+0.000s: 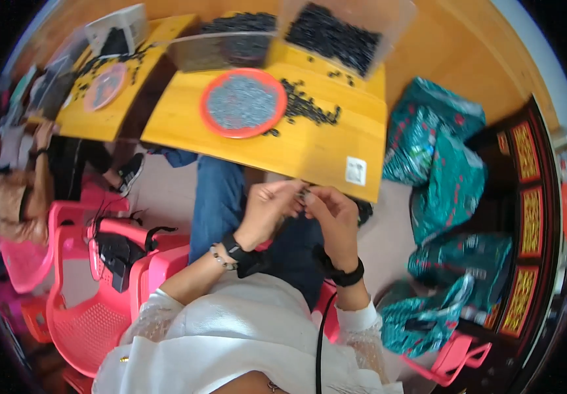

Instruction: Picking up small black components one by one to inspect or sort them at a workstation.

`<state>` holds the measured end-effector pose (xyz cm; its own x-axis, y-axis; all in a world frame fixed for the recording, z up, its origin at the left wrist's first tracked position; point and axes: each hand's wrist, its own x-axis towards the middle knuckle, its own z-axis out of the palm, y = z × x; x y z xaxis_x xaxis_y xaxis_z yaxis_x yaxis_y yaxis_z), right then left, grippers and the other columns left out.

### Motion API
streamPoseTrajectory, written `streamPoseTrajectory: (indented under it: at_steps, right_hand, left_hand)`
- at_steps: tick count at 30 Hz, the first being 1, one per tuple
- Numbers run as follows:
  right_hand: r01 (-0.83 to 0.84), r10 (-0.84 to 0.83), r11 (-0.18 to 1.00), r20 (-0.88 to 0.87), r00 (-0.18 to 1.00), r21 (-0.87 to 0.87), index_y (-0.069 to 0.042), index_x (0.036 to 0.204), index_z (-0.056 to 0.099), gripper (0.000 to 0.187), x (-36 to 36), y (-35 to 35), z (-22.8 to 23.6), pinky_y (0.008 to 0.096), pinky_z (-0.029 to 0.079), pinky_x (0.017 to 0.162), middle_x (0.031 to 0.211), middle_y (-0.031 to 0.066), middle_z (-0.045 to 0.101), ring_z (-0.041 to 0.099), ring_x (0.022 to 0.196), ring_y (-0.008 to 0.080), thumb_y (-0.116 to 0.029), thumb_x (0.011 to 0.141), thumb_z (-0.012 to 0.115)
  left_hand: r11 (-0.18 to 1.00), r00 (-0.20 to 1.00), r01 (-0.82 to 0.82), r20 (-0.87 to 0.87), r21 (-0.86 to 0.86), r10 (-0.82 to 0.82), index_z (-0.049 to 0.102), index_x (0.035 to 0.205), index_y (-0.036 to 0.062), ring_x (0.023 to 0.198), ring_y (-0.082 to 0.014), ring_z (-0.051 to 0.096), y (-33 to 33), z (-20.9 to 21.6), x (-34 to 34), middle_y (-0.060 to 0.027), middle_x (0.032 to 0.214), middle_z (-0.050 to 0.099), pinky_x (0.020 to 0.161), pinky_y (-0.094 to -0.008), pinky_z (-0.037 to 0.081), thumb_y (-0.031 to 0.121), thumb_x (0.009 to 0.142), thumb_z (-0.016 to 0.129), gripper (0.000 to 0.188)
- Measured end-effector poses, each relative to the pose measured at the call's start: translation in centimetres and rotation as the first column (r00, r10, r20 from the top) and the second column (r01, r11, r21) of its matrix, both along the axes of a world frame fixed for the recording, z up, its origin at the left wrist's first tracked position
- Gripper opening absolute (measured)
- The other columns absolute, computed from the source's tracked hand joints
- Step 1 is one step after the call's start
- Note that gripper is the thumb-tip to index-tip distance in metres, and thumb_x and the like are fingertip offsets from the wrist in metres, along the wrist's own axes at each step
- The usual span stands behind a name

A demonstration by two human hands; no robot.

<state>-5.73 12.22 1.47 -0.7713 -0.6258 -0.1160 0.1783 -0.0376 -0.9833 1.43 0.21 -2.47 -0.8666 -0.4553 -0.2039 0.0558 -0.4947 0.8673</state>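
Observation:
My left hand [272, 207] and my right hand [335, 217] meet above my lap, just off the near edge of the yellow table [231, 146]. Pinched between the fingertips of both is a small dark piece [304, 195], mostly covered by the fingers; its exact kind cannot be made out. Beyond them on the tabletop lies a red-rimmed round plate [208, 118] heaped with small grey metal pins or screws [241, 102]. Small black parts [306, 107] are scattered to the right of this plate.
Clear bins [188, 52] of black parts stand at the table's back. Green plastic bags [451, 184] crowd the floor on the right. Pink chairs [93, 322] stand at left, where another person [18, 203] sits by a second yellow table [86, 125]. A black cable [321, 341] hangs along my front.

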Motion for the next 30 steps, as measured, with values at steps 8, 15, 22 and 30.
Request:
streamPoseTrajectory:
  at_steps: [8,15,22,30]
  right_hand:
    - [-0.036,0.05,0.995,0.161,0.986,-0.09,0.002,0.095,0.06,0.015,-1.0,0.5,-0.3,0.0189,0.044,0.062,0.079,0.003,0.062,0.055,0.067,0.0067,-0.012,0.088,0.058]
    - [-0.018,0.087,0.981,0.357,0.93,-0.194,0.0,0.095,0.06,0.013,-1.3,0.2,-0.3,0.0182,0.044,0.061,0.08,0.0023,0.061,0.054,0.066,0.0067,-0.011,0.088,0.058]
    - [-0.042,0.116,0.979,0.379,0.918,-0.198,0.0,0.094,0.06,0.013,-1.4,0.6,-0.1,0.0185,0.045,0.061,0.08,0.0032,0.061,0.055,0.066,0.0073,-0.01,0.088,0.057]
    - [-0.003,0.141,0.964,0.503,0.853,-0.265,0.001,0.098,0.059,0.015,-1.3,1.9,-0.4,0.0189,0.045,0.061,0.082,0.0042,0.061,0.056,0.067,0.0084,-0.011,0.088,0.057]
  left_hand:
    - [0.971,0.997,0.016,-0.068,-0.237,-0.033,0.062,0.107,-0.0005,0.065,-0.007,0.059,1.0,0.8,-0.5,-0.0023,0.077,0.063,0.058,-0.02,0.048,0.011,0.094,0.051,0.021]
    - [0.971,0.988,0.061,-0.124,-0.232,-0.092,0.061,0.113,0.0015,0.073,-0.0064,0.058,0.3,1.0,-0.4,-0.0028,0.081,0.063,0.06,-0.0192,0.047,0.004,0.092,0.052,0.023]
    - [0.971,0.992,0.071,-0.086,-0.23,-0.093,0.058,0.118,0.0028,0.075,-0.0066,0.058,0.7,0.9,-0.3,-0.0034,0.085,0.063,0.064,-0.0202,0.049,0.001,0.091,0.05,0.028]
    - [0.833,0.975,0.081,-0.13,-0.547,-0.18,0.056,0.122,0.0041,0.078,-0.0074,0.059,0.7,0.6,0.2,-0.0067,0.096,0.063,0.066,-0.0209,0.049,-0.006,0.086,0.054,0.037]
